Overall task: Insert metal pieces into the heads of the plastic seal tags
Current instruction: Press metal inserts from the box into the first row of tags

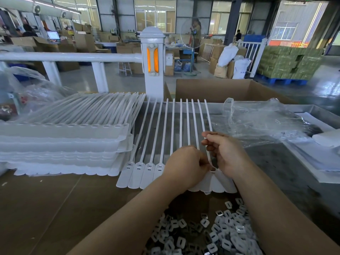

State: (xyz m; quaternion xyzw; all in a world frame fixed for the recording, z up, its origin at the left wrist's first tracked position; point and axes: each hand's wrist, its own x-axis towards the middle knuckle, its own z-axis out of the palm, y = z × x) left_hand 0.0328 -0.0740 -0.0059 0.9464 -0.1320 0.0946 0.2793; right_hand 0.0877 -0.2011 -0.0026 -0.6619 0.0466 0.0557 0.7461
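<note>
Two hands, left and right, pinch the tag strip mid-frame; metal pieces fill the lower-right cardboard box.

Matt white plastic seal tags; shiny metal pcs

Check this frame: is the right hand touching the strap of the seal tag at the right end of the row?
Touching. The head view shows the right hand with its fingertips pinching the white strap of the rightmost tag, no gap between them.
</note>
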